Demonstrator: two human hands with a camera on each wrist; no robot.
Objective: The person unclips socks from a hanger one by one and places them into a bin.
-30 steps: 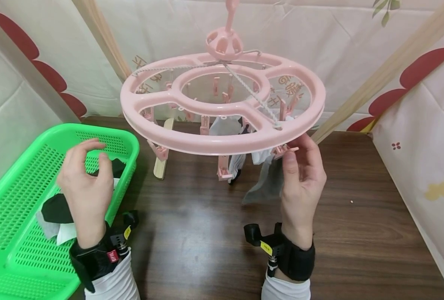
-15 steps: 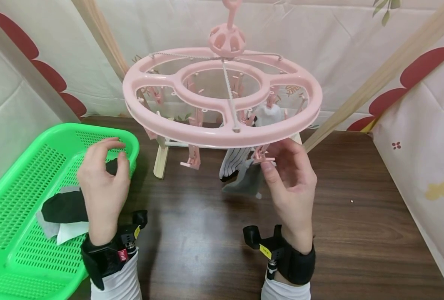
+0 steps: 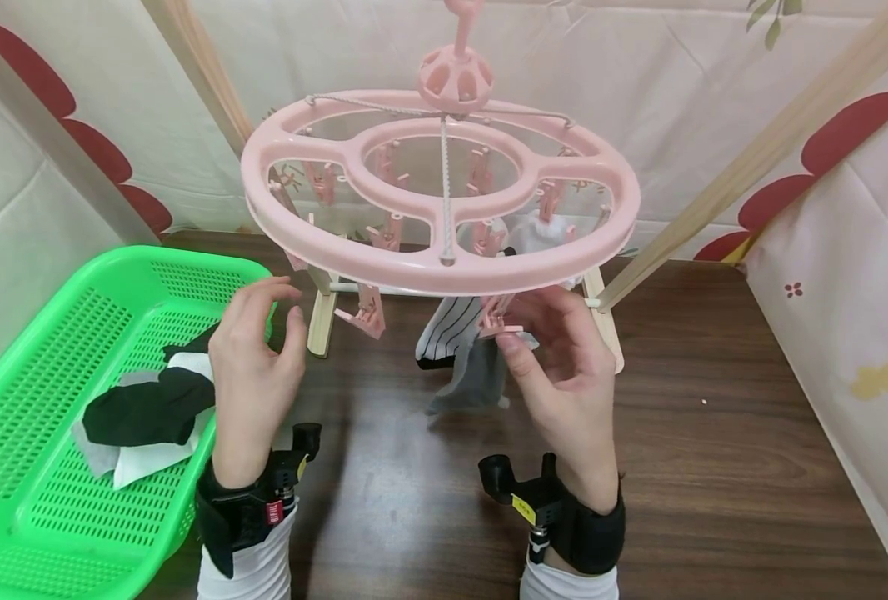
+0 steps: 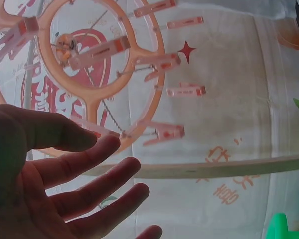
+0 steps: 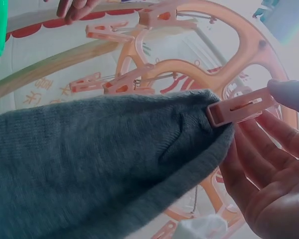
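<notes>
A pink round clip hanger point(image 3: 444, 271) hangs in the middle of the head view, with several clothespins dangling below its ring. Under its near right side, my right hand point(image 3: 564, 358) pinches one clothespin point(image 5: 241, 107) between thumb and fingers. A grey sock point(image 5: 104, 159) hangs from that clothespin, its edge caught in the clip. Behind it in the head view a striped sock point(image 3: 447, 329) and a white sock point(image 3: 537, 232) also hang from the ring. My left hand point(image 3: 256, 367), fingers loosely bent and holding nothing, hovers beside the basket's right edge, left of a dangling clothespin point(image 3: 369, 312).
A green basket point(image 3: 39, 342) stands at the left with black, white and grey socks point(image 3: 147, 408) in it. Wooden stand legs point(image 3: 759, 158) slope down on both sides of the hanger. Printed fabric point(image 3: 639, 100) closes off the back, and the dark wooden table point(image 3: 714, 492) lies below.
The hanger has turned, carrying the grey sock and its clothespin leftward with my right hand. My left hand has moved right, away from above the basket.
</notes>
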